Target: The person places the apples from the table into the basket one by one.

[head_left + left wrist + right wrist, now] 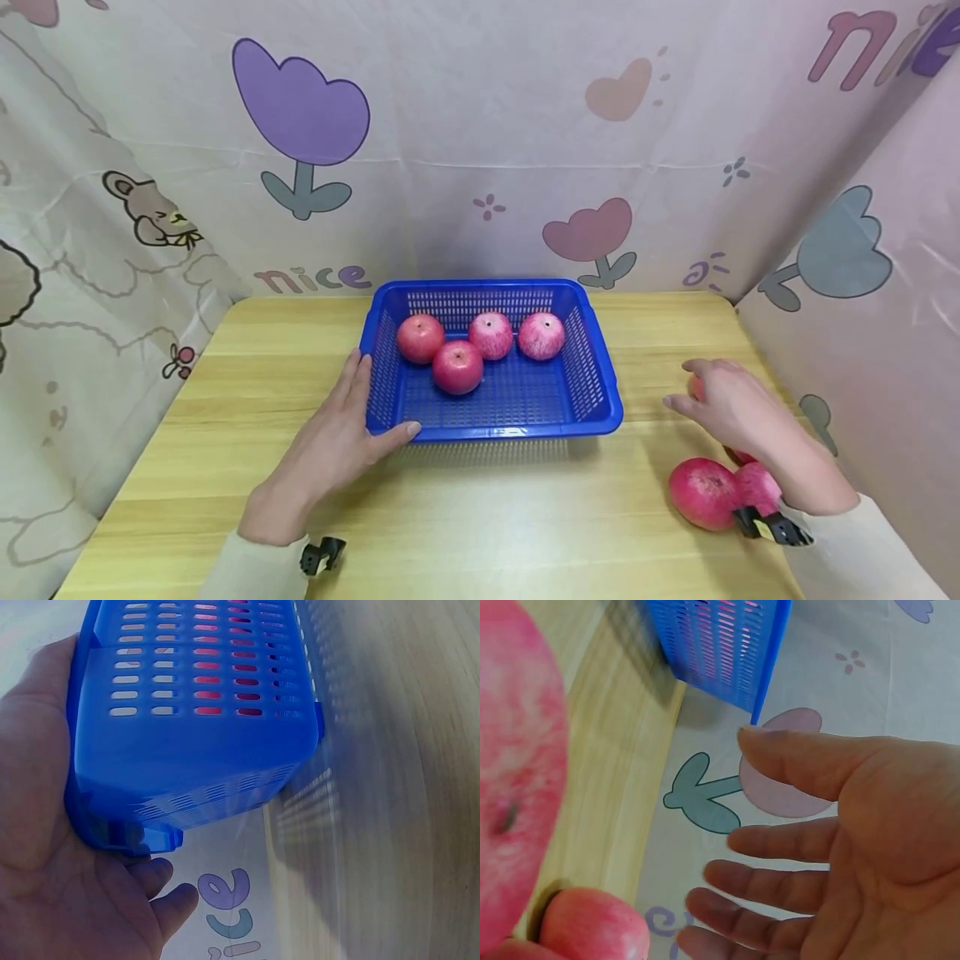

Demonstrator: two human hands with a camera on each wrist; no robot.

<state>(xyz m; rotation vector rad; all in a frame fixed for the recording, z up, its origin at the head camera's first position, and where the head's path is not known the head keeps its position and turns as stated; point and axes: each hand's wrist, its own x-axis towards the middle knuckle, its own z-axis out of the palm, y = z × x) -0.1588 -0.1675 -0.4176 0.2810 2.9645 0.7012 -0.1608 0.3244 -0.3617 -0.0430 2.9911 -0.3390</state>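
Basket [510,432] of blue slatted plastic sits upright on the table [480,517], toward 12 o'clock and before a printed cloth [480,108]; its raised walls keep round fruit from rolling off. Taking its centre as the clock's hub, four apples inside lie at roughly 9, 8, 12 and 2 o'clock: two plainer red apples [458,368] on the left half, two streaked apples [541,337] with their dark-centred ends up, leaving bare floor from about 4 to 6. At 8 o'clock the left hand [337,433] rests on the corner, thumb over the near rim and straight fingers along the outer side at 9, a touch rather than a tight grip, probably to keep this light container from sliding. Just past 3 o'clock, well apart from the rim, the right hand [735,404] hovers palm down with its fingers spread wide and holding nothing; that width would suit something round. An apple [697,387] shows partly behind it. Nearer the person, around 4 o'clock, a large red apple [703,493] and a pinker apple [759,487] lie close together, with a sliver of another apple [740,456] under the forearm, likely gathered there to stay within that arm's reach.
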